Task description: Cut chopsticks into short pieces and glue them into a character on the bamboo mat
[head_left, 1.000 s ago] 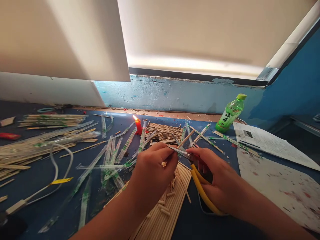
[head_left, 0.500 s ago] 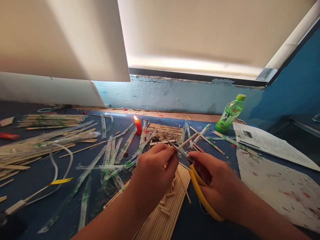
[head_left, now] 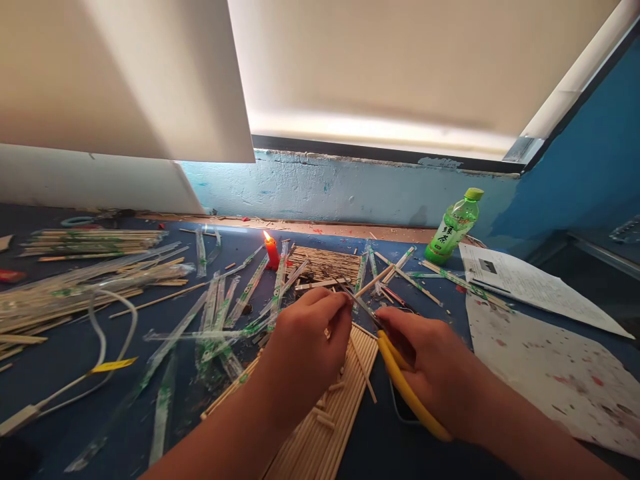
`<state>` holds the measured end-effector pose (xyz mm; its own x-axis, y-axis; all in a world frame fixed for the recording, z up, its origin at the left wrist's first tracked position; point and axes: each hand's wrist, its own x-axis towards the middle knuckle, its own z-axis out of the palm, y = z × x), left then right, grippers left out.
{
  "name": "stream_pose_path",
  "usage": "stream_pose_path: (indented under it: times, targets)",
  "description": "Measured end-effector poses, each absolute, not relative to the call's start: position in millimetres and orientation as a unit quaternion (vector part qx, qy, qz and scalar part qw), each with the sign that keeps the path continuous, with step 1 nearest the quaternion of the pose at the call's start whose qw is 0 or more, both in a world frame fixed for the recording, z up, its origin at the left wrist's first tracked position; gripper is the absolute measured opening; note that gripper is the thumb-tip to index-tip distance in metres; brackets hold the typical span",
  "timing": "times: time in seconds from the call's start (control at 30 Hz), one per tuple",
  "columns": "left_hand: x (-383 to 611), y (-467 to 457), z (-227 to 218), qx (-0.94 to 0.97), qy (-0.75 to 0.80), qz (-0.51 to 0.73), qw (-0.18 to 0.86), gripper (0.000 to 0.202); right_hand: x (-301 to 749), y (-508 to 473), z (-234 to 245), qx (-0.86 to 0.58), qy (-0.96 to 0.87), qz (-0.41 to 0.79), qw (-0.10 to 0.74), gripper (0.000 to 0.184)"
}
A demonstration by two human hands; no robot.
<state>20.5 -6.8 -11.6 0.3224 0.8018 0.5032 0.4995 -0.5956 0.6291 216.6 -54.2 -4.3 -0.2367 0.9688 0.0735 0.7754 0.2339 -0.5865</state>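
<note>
My left hand is closed, pinching a thin wooden chopstick that points up and to the right. In my right hand is a pair of yellow-handled scissors. Their metal blades reach the chopstick beside my left fingertips; the fingers partly hide where they meet. Beneath my hands lies a flat row of round wooden sticks side by side, with several short cut pieces on top. One loose stick lies slanted across the row's right edge.
A lit red candle stands behind my left hand, near a panel of joined sticks. Torn plastic wrappers and chopsticks cover the left. A white cable, a green tea bottle and papers lie around.
The view has shifted slightly, so the table things sit a little further left. The scissor blades look closer together around the chopstick. Both hands keep their hold.
</note>
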Motion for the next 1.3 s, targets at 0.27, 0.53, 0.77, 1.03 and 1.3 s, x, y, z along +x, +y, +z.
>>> stream_pose_path:
  times: [0.27, 0.53, 0.77, 1.03, 1.3]
  targets:
    - [22, -1, -3, 0.593, 0.429, 0.404, 0.548, 0.017, 216, -45, -7, -0.523, -0.696, 0.413, 0.268, 0.01]
    - [21, 1, 1, 0.534, 0.407, 0.421, 0.609, 0.011, 217, -46, -5, -0.523, -0.701, 0.41, 0.26, 0.018]
    - [19, -7, -1, 0.65, 0.429, 0.406, 0.478, 0.016, 214, -49, -3, -0.526, -0.713, 0.39, 0.251, 0.014]
    - [16, -5, -5, 0.676, 0.436, 0.413, 0.426, 0.019, 213, -47, -4, -0.528, -0.743, 0.328, 0.245, 0.006]
    - [17, -7, -7, 0.766, 0.423, 0.422, 0.237, 0.015, 216, -46, -3, -0.53, -0.728, 0.371, 0.225, 0.017]
